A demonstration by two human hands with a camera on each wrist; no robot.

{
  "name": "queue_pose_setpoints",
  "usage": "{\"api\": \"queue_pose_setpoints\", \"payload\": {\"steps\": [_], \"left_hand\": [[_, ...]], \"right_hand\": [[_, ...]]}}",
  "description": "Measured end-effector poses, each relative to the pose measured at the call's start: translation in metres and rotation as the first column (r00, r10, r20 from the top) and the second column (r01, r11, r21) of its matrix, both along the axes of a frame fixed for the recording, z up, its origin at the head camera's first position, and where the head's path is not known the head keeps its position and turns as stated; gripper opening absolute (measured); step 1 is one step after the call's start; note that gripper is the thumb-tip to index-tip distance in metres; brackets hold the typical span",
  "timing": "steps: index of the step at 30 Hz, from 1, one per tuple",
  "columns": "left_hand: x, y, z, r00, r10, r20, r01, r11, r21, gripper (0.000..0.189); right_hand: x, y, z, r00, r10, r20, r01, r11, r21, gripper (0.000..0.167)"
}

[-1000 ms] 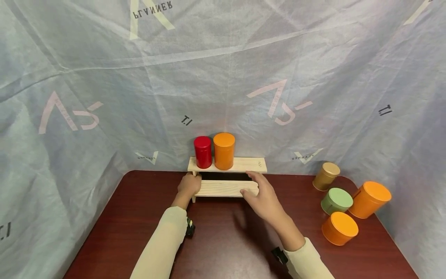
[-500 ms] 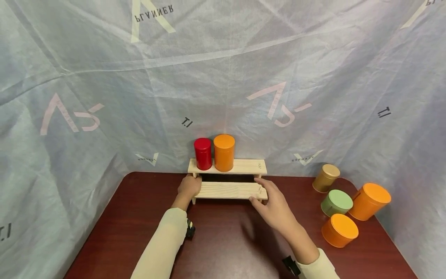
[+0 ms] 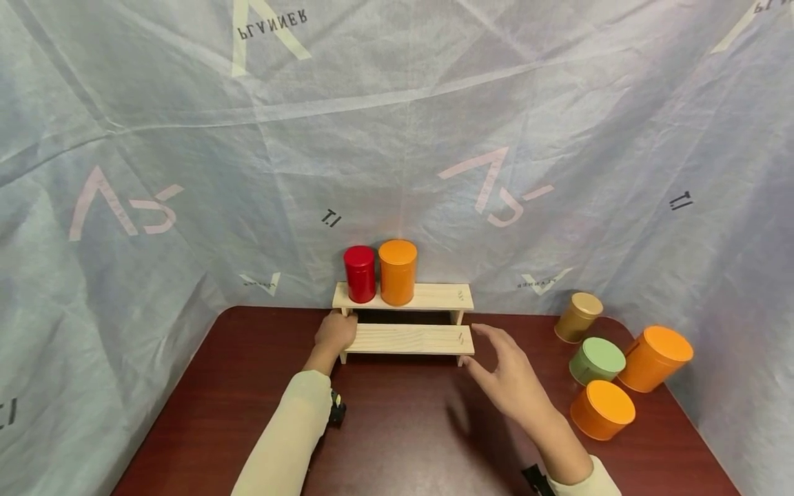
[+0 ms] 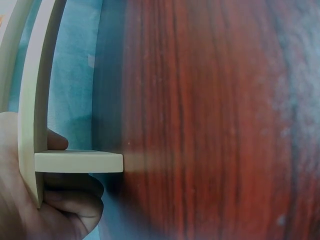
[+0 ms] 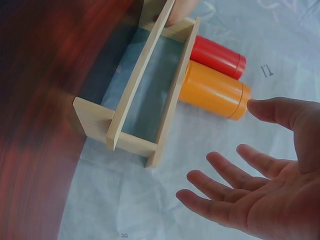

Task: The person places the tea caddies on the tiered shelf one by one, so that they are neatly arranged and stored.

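Observation:
A two-tier wooden shelf (image 3: 409,339) stands at the back of the table. On its upper board are a red canister (image 3: 360,274) and a tall orange canister (image 3: 398,273), side by side and upright. My left hand (image 3: 336,333) grips the shelf's left end; in the left wrist view its fingers (image 4: 75,205) curl round the side support beneath the lower board. My right hand (image 3: 511,375) is just off the shelf's right end, fingers spread and holding nothing. The right wrist view shows its palm and the spread fingers (image 5: 220,195) apart from the shelf.
At the table's right stand a gold canister (image 3: 578,318), a low green canister (image 3: 597,361), another tall orange canister (image 3: 656,358) and a low orange canister (image 3: 603,409). Grey printed sheeting (image 3: 397,138) hangs behind and along both sides of the dark red table (image 3: 384,434).
My right hand has moved right, off the lower board's right end, uncovering it. The left hand keeps its grip, and the shelf and canisters stay in place.

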State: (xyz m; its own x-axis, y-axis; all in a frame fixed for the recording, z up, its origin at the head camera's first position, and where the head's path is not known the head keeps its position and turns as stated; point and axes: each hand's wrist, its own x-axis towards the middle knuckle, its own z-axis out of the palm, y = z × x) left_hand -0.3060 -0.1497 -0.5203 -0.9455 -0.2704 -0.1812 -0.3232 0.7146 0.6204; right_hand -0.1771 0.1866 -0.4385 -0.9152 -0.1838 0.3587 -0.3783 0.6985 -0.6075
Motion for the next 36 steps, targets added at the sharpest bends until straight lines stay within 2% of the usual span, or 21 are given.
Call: {"api": "queue_pose_setpoints", "payload": {"steps": [6,15,21,25,28,33,36], "left_hand": [[0.001,0.001,0.002,1.0,0.001,0.0,-0.001,1.0,-0.005,0.06],[0.001,0.001,-0.002,1.0,0.008,-0.011,-0.008,1.0,-0.011,0.06],[0.002,0.002,0.001,1.0,-0.005,-0.005,0.005,1.0,0.006,0.061],[0.001,0.001,0.003,1.0,-0.006,0.002,0.006,1.0,0.002,0.061],[0.0,0.001,0.003,1.0,0.003,0.006,-0.003,1.0,0.002,0.061],[-0.002,0.001,-0.001,1.0,0.011,0.009,-0.011,1.0,0.004,0.061],[-0.002,0.001,0.001,1.0,0.01,0.009,-0.01,1.0,0.0,0.061]], "right_hand": [[0.006,0.006,0.001,1.0,-0.018,0.005,0.018,0.999,0.036,0.058],[0.013,0.02,-0.004,1.0,-0.02,0.006,0.02,0.996,0.091,0.057],[0.017,0.035,-0.009,0.998,-0.047,0.041,0.041,0.991,0.126,0.058],[0.02,0.044,-0.01,0.997,-0.079,0.026,0.075,0.987,0.142,0.057],[0.025,0.05,-0.012,0.99,-0.144,0.002,0.141,0.971,0.194,0.058],[0.038,0.062,-0.017,0.961,-0.273,-0.042,0.272,0.912,0.308,0.066],[0.041,0.069,-0.02,0.948,-0.319,-0.024,0.306,0.883,0.356,0.073]]}}
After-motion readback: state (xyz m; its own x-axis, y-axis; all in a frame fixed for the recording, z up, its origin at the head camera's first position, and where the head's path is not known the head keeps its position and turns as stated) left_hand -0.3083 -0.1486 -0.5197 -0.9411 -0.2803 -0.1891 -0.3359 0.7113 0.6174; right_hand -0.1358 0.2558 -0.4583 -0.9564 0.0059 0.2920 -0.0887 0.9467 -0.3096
